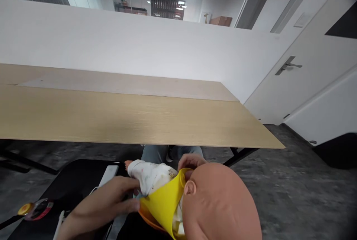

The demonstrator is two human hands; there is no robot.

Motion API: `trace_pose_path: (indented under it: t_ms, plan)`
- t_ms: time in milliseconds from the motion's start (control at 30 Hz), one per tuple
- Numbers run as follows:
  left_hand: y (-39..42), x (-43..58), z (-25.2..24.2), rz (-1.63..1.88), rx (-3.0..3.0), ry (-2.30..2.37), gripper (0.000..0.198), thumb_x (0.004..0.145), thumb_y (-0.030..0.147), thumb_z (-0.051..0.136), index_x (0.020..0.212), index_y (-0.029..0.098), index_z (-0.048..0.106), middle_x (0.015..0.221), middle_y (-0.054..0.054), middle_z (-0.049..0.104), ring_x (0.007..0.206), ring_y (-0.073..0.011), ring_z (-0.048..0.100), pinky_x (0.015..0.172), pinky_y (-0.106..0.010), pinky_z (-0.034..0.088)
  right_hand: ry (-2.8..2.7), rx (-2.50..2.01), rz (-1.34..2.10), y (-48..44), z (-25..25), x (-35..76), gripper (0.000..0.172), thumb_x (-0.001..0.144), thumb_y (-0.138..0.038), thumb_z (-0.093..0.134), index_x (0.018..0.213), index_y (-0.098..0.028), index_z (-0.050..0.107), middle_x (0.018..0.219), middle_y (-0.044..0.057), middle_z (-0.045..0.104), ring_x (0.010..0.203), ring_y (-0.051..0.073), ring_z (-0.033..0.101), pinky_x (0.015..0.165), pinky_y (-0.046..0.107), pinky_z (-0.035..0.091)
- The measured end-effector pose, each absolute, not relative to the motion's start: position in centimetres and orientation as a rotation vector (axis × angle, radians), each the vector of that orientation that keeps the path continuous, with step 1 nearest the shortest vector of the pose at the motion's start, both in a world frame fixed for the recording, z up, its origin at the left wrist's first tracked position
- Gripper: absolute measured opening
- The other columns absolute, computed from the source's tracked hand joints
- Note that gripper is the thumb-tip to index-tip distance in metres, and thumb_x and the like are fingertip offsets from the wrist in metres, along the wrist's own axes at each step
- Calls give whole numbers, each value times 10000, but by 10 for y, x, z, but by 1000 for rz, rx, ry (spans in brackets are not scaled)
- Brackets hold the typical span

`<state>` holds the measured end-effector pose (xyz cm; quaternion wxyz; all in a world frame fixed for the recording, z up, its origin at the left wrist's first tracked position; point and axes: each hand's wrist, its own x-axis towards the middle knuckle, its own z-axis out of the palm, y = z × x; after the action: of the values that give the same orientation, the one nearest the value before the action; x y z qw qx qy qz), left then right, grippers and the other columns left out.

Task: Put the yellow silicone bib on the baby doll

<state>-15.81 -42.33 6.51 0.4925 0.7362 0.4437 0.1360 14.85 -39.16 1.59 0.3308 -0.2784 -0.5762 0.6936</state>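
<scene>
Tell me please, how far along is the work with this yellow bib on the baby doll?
Done: the yellow bib already lies over the baby doll's white clothes. In hand: the left hand is at the bib's side edge, the right hand at its top edge by the doll's head. Left: perhaps only fastening; no fastening shows, so I cannot tell.

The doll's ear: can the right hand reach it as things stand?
Probably yes: the right hand sits just above the doll's ear, beside the yellow bib's rim, and nothing seems to block the way.
</scene>
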Motion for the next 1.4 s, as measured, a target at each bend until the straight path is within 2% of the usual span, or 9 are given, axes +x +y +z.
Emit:
trace_pose_path:
  t_ms: [67,167,333,467,600,767,1000,1133,1400]
  plan:
    - [-425,-160,74,526,1838,1170,207,853,385,591,846,212,703,808,-10,684,763,-167,593,724,-215,461,-1455,-720,1815,-389,17,145,438,711,-473,762,889,-82,675,786,64,678,661,112,613,605,208,437]
    - [-428,-143,85,736,1873,1111,184,853,382,611,900,218,680,885,-25,667,811,-170,583,724,-215,452,-1474,-777,1770,-393,25,139,406,761,-483,701,910,-105,703,811,56,689,729,139,636,673,248,443]
    - [-425,-106,90,572,1945,771,137,869,315,615,897,225,715,961,-36,659,888,-173,576,826,-244,428,-1515,-826,1789,-410,44,132,198,788,-264,716,940,-143,677,854,37,654,771,129,597,701,234,434]
    - [-418,-97,84,476,1925,724,209,891,179,517,720,168,639,726,14,548,697,-107,496,660,-211,361,-1254,-914,1834,-423,41,130,221,753,-214,745,900,-173,586,774,-18,580,645,84,514,597,198,386]
    - [-417,-88,74,480,1834,833,200,813,71,456,635,159,481,606,56,387,584,-76,352,536,-210,252,-1247,-879,1736,-427,32,126,143,799,-198,686,824,-164,549,773,-9,570,704,102,526,656,221,398]
    - [-418,-78,66,532,1787,893,198,839,155,450,643,157,474,606,52,415,594,-80,384,562,-204,281,-1380,-898,1677,-427,35,125,118,847,-261,626,865,-162,564,781,4,556,700,106,476,664,230,372]
    - [-417,-67,59,608,1681,981,218,862,235,463,683,145,547,647,23,522,638,-106,464,590,-206,331,-1523,-956,1579,-423,32,127,345,855,-501,580,877,-157,589,799,20,535,739,138,461,654,245,346]
    - [-417,-67,57,597,1671,1014,223,862,247,473,686,143,561,642,24,517,633,-109,460,567,-204,317,-1563,-1039,1609,-421,29,123,304,769,-415,718,853,-168,563,771,3,539,713,129,448,620,241,332]
    - [-420,-70,59,624,1736,987,257,882,262,456,688,142,575,646,15,542,635,-108,478,591,-203,340,-1525,-1020,1510,-433,36,122,290,895,-430,579,849,-147,625,718,15,564,659,115,473,588,238,337]
